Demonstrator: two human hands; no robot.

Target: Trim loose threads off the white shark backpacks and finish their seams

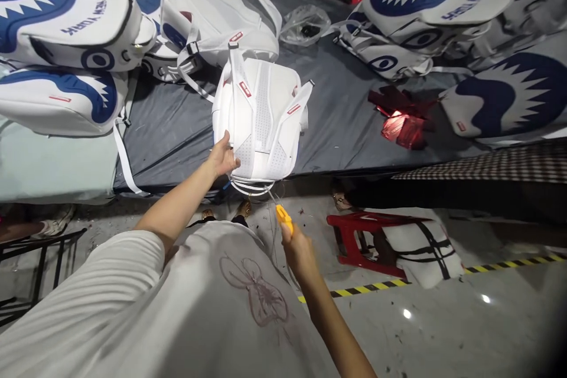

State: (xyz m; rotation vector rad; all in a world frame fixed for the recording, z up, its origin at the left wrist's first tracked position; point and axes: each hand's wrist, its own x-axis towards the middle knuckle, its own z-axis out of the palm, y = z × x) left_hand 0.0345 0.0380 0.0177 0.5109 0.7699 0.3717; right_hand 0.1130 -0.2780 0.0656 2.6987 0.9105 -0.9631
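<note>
A white backpack (pixel 261 121) lies back-side up at the near edge of a dark grey table (pixel 177 130), its padded straps with small red tags facing me. My left hand (pixel 222 156) grips its lower left edge. My right hand (pixel 297 247) is closed on a yellow-handled thread snipper (pixel 283 217), whose metal tip points at the loose white cords hanging from the backpack's bottom edge.
Several white-and-blue shark-mouth backpacks (pixel 66 18) are piled at the left, back and right of the table. Red foil tags (pixel 401 124) and a clear plastic bag (pixel 305 23) lie on it. A red stool (pixel 354 233) stands on the floor by yellow-black tape (pixel 354 290).
</note>
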